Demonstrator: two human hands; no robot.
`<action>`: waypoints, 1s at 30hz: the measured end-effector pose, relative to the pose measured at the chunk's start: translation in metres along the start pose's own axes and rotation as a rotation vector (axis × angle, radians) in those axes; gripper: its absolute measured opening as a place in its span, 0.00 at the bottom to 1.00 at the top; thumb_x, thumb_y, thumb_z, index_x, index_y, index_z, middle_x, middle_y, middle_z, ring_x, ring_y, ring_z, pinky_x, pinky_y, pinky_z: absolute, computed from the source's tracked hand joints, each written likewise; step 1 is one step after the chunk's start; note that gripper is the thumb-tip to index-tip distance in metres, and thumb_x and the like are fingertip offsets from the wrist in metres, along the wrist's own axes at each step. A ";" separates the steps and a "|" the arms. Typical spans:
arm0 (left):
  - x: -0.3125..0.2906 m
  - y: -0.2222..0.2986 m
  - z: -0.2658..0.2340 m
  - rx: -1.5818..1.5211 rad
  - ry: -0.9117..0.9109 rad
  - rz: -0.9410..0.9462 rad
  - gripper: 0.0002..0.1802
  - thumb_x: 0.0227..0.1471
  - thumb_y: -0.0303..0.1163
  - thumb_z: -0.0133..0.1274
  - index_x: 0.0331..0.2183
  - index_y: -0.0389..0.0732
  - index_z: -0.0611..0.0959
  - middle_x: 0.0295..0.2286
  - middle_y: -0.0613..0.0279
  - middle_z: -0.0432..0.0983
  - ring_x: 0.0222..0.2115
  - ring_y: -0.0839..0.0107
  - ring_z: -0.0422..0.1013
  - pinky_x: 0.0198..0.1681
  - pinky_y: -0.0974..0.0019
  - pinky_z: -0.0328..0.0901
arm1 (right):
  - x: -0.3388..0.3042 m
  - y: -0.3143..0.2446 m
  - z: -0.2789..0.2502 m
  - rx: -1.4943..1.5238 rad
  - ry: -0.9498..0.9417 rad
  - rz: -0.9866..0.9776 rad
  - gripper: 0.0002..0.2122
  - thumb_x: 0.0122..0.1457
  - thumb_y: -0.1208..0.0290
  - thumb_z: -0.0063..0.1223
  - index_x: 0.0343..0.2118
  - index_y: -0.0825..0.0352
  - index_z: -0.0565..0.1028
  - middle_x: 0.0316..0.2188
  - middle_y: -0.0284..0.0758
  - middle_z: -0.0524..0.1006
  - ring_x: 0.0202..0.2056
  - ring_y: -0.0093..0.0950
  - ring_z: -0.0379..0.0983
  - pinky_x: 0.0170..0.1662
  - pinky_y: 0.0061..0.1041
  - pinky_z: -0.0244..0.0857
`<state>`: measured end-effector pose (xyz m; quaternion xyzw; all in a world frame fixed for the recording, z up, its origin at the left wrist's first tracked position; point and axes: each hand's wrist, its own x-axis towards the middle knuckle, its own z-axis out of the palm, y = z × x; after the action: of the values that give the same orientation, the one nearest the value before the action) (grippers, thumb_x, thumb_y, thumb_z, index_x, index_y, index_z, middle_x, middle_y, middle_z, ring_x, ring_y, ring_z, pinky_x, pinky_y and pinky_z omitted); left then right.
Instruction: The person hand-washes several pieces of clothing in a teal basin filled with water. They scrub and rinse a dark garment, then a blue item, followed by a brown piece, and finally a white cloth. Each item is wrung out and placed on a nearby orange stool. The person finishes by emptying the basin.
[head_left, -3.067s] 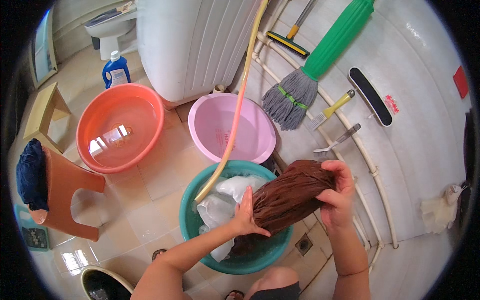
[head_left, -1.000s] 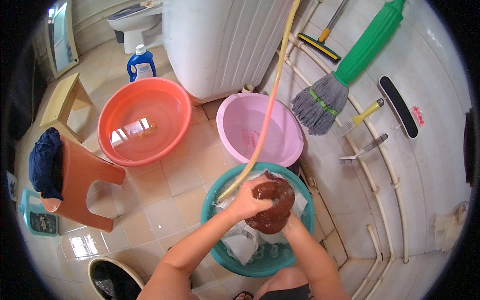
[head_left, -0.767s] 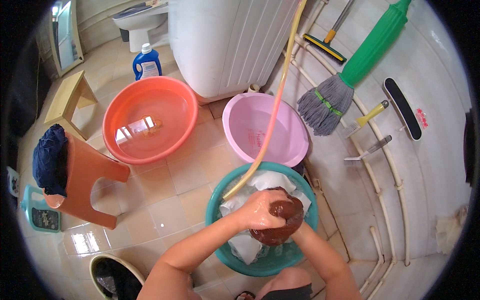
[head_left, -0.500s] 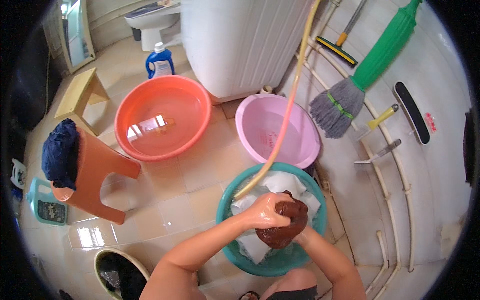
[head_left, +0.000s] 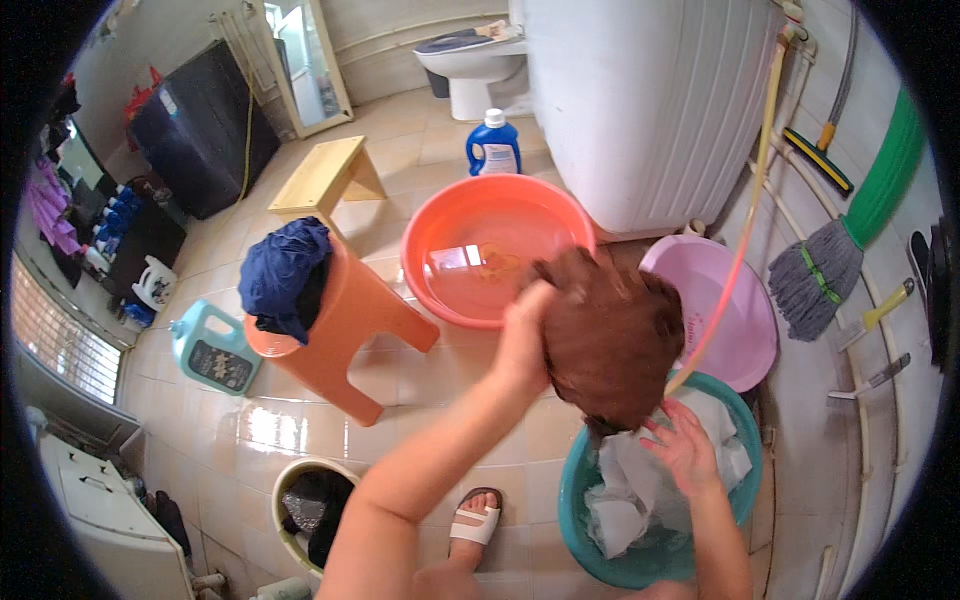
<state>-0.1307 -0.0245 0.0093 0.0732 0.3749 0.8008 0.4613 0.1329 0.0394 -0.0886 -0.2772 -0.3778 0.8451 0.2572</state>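
Observation:
A wet brown cloth (head_left: pixel 615 340), crumpled into a bundle, is gripped at its left side by my left hand (head_left: pixel 525 340). It hangs in the air between the orange basin and the teal basin. My right hand (head_left: pixel 685 450) is just below and right of the bundle, its fingers apart and nothing held. Whether its fingertips touch the brown cloth I cannot tell. Under the right hand, white cloth (head_left: pixel 625 490) lies in water in the teal basin (head_left: pixel 578 520). The yellowish hose (head_left: pixel 745 245) runs down to that basin, its lower end hidden behind the brown bundle.
An orange basin (head_left: pixel 412 275) of water stands ahead, a pink basin (head_left: pixel 768 350) to the right. Dark blue clothing (head_left: pixel 285 275) lies on an orange stool (head_left: pixel 350 330). A blue detergent bottle (head_left: pixel 495 145), wooden bench (head_left: pixel 320 175), teal jug (head_left: pixel 215 350) and pail (head_left: pixel 290 535) stand around.
My left hand has lifted the brown cloth up and away from the teal basin. My right hand has let go of it and opened. The view has swung left.

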 end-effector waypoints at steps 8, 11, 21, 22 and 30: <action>-0.020 0.224 -0.041 0.216 0.132 0.510 0.31 0.51 0.54 0.39 0.47 0.40 0.70 0.45 0.55 0.69 0.46 0.56 0.64 0.50 0.54 0.59 | 0.032 0.018 0.011 -0.058 0.095 0.003 0.16 0.56 0.64 0.44 0.46 0.63 0.66 0.49 0.33 0.66 0.45 0.29 0.66 0.43 0.30 0.63; -0.029 0.303 -0.098 0.378 0.336 0.641 0.29 0.50 0.53 0.40 0.44 0.40 0.74 0.44 0.55 0.70 0.45 0.57 0.65 0.51 0.57 0.58 | 0.033 0.029 0.009 -0.147 0.129 0.024 0.16 0.56 0.63 0.46 0.45 0.64 0.67 0.48 0.33 0.68 0.43 0.26 0.67 0.40 0.28 0.65; -0.014 0.317 -0.285 1.205 1.376 0.234 0.74 0.22 0.80 0.45 0.58 0.34 0.44 0.57 0.38 0.39 0.58 0.46 0.41 0.59 0.50 0.39 | 0.028 0.038 -0.009 -0.334 0.222 0.169 0.12 0.54 0.70 0.50 0.41 0.66 0.71 0.38 0.32 0.71 0.38 0.24 0.69 0.35 0.24 0.68; -0.017 0.318 -0.278 1.317 1.392 0.287 0.70 0.24 0.79 0.45 0.58 0.37 0.46 0.57 0.39 0.40 0.58 0.46 0.41 0.59 0.51 0.40 | 0.028 0.034 -0.009 -0.368 0.237 0.175 0.12 0.54 0.71 0.50 0.41 0.66 0.71 0.38 0.32 0.71 0.38 0.24 0.69 0.35 0.24 0.68; 0.005 0.332 -0.258 2.211 1.133 1.033 0.40 0.46 0.59 0.47 0.54 0.43 0.64 0.54 0.44 0.55 0.55 0.44 0.50 0.57 0.50 0.45 | 0.018 0.021 -0.047 -0.451 0.244 0.100 0.11 0.53 0.72 0.50 0.40 0.67 0.71 0.38 0.33 0.72 0.37 0.24 0.70 0.36 0.24 0.67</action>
<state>-0.4796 -0.2557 0.0473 0.1974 0.8871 0.0815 -0.4092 0.1464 0.0626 -0.1361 -0.4459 -0.5086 0.7115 0.1906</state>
